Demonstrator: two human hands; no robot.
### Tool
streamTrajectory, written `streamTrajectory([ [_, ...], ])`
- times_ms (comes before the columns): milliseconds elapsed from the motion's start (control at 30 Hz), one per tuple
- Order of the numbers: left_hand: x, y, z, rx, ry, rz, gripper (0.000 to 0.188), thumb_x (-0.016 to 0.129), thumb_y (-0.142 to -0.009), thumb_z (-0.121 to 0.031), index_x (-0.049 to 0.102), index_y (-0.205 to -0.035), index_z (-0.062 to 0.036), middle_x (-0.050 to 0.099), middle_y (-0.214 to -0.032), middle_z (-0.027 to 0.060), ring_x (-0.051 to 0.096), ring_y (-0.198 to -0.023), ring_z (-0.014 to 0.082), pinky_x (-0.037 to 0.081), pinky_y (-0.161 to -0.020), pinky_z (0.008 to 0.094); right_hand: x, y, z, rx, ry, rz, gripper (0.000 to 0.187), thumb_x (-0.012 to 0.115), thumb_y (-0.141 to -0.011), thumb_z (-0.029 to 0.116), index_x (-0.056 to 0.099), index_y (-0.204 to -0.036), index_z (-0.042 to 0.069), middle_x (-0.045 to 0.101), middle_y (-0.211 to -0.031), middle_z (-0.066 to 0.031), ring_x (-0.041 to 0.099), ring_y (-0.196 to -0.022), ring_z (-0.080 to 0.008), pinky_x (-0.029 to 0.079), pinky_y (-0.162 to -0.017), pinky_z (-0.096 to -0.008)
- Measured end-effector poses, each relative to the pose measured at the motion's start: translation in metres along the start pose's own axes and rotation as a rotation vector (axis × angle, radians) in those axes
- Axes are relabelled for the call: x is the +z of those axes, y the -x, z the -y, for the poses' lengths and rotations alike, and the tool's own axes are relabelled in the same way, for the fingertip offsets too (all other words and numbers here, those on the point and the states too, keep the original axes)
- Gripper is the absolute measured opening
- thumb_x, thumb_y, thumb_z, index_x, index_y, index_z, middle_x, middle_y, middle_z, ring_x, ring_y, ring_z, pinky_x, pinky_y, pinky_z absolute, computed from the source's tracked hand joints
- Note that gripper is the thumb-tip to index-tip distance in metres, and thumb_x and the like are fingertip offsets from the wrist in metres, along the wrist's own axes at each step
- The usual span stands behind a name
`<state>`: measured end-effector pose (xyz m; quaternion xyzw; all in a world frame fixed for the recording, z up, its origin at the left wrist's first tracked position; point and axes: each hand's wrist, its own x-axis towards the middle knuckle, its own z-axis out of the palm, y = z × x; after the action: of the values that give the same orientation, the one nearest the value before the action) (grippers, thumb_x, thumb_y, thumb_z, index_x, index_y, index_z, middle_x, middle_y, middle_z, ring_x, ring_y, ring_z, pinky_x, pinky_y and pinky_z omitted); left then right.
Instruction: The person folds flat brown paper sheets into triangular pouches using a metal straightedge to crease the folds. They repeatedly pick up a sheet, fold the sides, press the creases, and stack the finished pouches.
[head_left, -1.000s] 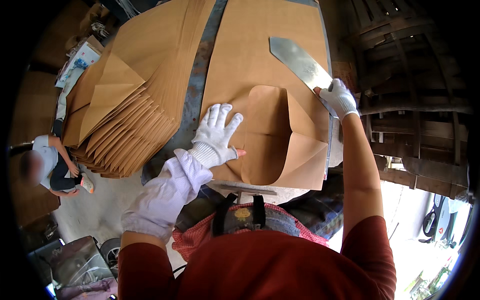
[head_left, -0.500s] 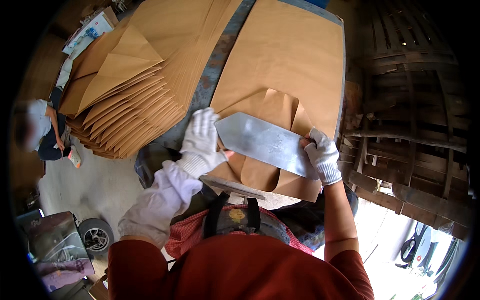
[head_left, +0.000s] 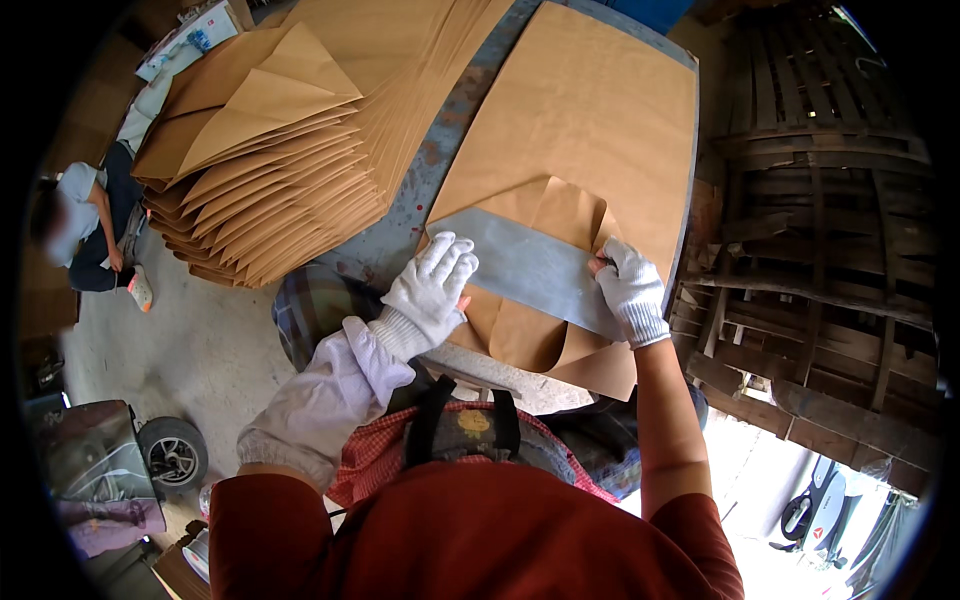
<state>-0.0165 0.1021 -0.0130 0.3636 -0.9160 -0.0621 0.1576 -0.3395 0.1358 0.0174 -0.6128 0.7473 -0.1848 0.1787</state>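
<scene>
Filling the nearest part of the view is the red shirt, with a red checked cloth just ahead of it. Beyond, the left hand, gloved with bare thumb tip, lies with fingers straight and side by side over the left end of a metal plate; it grips nothing, and how hard it presses I cannot tell. The right hand is curled closed around the plate's right end. A second ago the plate was off at the right of the paper sack, angled away; now it lies across the sack's opened near end, a hand at each end, so the paper beneath looks held along that line. Brown flaps stick out on both sides of the plate, the one by the right hand standing curled and close to the fingers, likely the nearest hindrance. The sack lies on a worn blue-grey table, a strip of which parts it from a fanned stack of sacks on the left, clear of the left hand. Farther off are a small wheel, dark wooden slats at right, and a seated person far left, well apart from the work
</scene>
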Motion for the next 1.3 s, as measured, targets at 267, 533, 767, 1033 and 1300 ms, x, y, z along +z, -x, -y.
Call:
streamTrajectory([
  [267, -0.002, -0.012, -0.002, 0.051, 0.032, 0.031, 0.062, 0.078, -0.07, -0.012, 0.056, -0.128, -0.005, 0.053, -0.144, 0.0133, 0.044, -0.139, 0.0366, 0.044, -0.109, 0.0472, 0.004, 0.024, 0.022, -0.476, 0.311, -0.343, 0.032, 0.071, -0.08, 0.026, 0.065, -0.104, 0.006, 0.067, -0.117, -0.0153, 0.064, -0.111, -0.034, 0.048, -0.101, -0.0505],
  [533, -0.01, -0.017, -0.017, 0.047, -0.152, 0.181, 0.064, 0.074, -0.079, -0.013, 0.05, -0.138, -0.0125, 0.045, -0.151, 0.0141, 0.035, -0.145, 0.0411, 0.041, -0.11, 0.0512, 0.017, 0.037, 0.004, -0.447, 0.191, -0.133, 0.086, 0.068, -0.081, 0.061, 0.057, -0.139, -0.001, 0.05, -0.151, -0.0206, 0.04, -0.145, -0.0386, 0.021, -0.124, -0.0534],
  [767, -0.002, -0.01, -0.012, 0.049, -0.163, 0.172, 0.062, 0.073, -0.079, -0.013, 0.051, -0.137, -0.0126, 0.044, -0.152, 0.0152, 0.035, -0.145, 0.0427, 0.04, -0.111, 0.0526, 0.022, 0.033, 0.0, -0.489, 0.212, -0.094, 0.089, 0.068, -0.08, 0.062, 0.055, -0.141, -0.001, 0.048, -0.153, -0.0208, 0.039, -0.146, -0.0384, 0.02, -0.125, -0.053],
  [1033, -0.027, -0.026, -0.011, 0.073, -0.066, 0.306, 0.065, 0.073, -0.07, -0.013, 0.054, -0.132, -0.0054, 0.049, -0.147, 0.0141, 0.042, -0.14, 0.035, 0.042, -0.11, 0.0469, 0.018, 0.03, 0.009, -0.512, 0.177, -0.083, 0.082, 0.071, -0.079, 0.058, 0.06, -0.137, 0.0, 0.05, -0.152, -0.0203, 0.041, -0.146, -0.0368, 0.021, -0.126, -0.0518],
  [1300, -0.012, -0.045, 0.0, 0.393, -0.163, 0.075, 0.031, 0.073, -0.066, -0.016, 0.066, -0.095, -0.0065, 0.066, -0.121, 0.0088, 0.063, -0.101, 0.0267, 0.053, -0.085, 0.0409, -0.009, 0.066, -0.024, -0.576, -0.179, -0.071, 0.035, 0.06, -0.058, -0.002, 0.069, -0.091, 0.002, 0.068, -0.13, -0.0152, 0.057, -0.13, -0.0366, 0.033, -0.121, -0.0563],
])
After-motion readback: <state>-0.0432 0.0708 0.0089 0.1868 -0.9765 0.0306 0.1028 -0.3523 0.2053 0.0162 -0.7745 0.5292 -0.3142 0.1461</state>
